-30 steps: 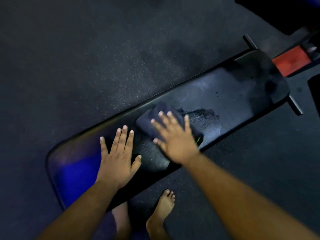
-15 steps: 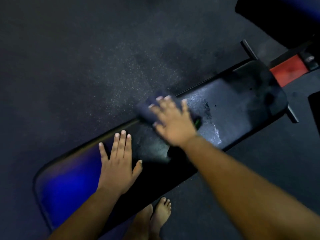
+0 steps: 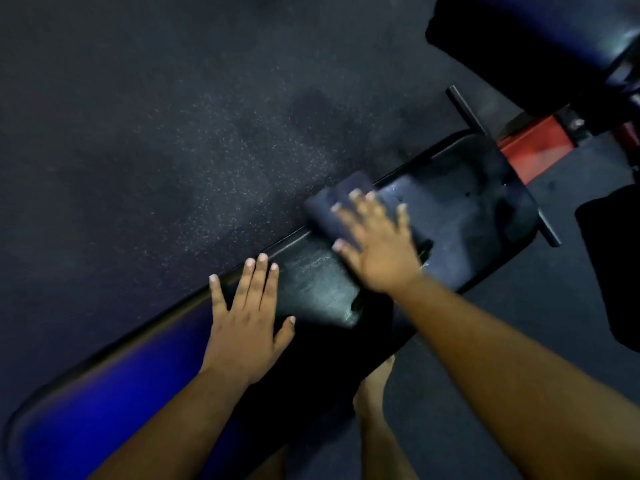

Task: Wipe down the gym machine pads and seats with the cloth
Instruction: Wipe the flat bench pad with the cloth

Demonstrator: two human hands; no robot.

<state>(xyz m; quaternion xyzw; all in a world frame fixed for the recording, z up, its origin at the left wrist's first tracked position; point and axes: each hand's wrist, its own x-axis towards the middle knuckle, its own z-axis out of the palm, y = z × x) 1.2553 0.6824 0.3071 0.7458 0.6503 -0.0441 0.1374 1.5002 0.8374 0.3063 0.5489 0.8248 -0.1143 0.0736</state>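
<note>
A long black bench pad (image 3: 460,202) runs diagonally from lower left to upper right, with a blue sheen on its near end. A folded dark blue cloth (image 3: 337,206) lies on the pad's far edge and hangs slightly over it. My right hand (image 3: 374,244) presses flat on the cloth with fingers spread. My left hand (image 3: 247,320) rests flat on the pad, to the left of the cloth, fingers straight. A wet streak shines on the pad between the two hands.
Dark speckled rubber floor (image 3: 173,133) surrounds the bench. A red frame part (image 3: 533,147) and a black crossbar (image 3: 467,109) sit at the bench's far end. Another dark padded piece (image 3: 540,39) is at the top right. My bare foot (image 3: 377,386) stands beside the bench.
My right hand has slid the cloth along the pad toward its far end and far edge. My left hand has stayed flat on the pad.
</note>
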